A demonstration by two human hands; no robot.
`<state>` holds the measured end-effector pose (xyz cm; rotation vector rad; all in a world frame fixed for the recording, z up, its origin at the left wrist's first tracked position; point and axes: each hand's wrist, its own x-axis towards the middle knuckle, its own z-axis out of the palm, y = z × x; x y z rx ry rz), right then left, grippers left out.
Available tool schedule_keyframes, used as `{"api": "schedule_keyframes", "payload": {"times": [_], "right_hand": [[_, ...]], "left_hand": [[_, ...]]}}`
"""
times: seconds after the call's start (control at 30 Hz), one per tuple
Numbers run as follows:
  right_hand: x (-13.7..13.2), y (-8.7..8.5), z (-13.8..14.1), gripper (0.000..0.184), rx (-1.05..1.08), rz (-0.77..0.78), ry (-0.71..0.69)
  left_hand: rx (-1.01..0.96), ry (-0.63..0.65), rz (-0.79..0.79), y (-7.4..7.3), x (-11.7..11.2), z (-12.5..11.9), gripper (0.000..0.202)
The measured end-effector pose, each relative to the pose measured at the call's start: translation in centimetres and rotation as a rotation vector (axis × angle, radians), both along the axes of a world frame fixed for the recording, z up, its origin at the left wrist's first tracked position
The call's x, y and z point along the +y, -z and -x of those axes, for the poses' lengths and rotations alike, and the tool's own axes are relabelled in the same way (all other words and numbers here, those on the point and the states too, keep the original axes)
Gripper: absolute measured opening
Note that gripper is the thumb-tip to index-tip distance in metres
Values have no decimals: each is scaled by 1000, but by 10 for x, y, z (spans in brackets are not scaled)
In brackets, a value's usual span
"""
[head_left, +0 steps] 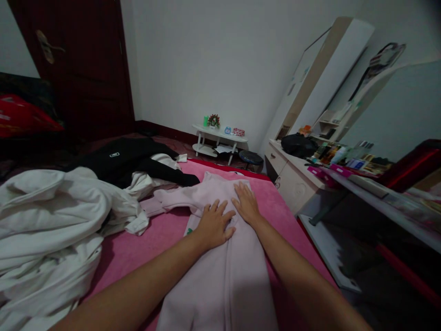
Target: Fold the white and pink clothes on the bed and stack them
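Note:
A pale pink long-sleeved garment lies along the pink bed cover, one sleeve stretching out to the left. My left hand rests flat on its upper middle, fingers spread. Farther up, near the right edge of the cloth, my right hand also presses down with fingers stretched out. Neither hand grips the fabric. Part of a green print shows beside my left forearm. The garment's near end runs out of the picture.
White clothes are heaped on the left, with a black garment behind them. A low white table stands by the far wall, a round stool beside it. On the right are a drawer cabinet and a cluttered desk.

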<state>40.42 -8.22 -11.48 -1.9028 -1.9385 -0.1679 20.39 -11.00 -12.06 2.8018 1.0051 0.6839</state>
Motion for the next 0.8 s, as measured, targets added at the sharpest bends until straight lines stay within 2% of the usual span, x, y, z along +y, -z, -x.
{"api": "schedule_keyframes", "payload": {"times": [0.13,0.3,0.37,0.5,0.8], "right_hand": [[35,11,-2,56,-46,286,113],[42,14,-2,58,-41,344,174],[34,14,1,58,-32,368,183],[9,14,9,56,20,386,176],[-68,15,50,55,204,306,189]], "left_hand": [[-4,3,-14,-3,0,0,46],[-13,-15,-41,-9,1,1,30],[-19,-35,-36,-11,2,3,24],[-56,-59,-29,-9,5,6,24],[-111,-34,-14,-3,7,11,26]]}}
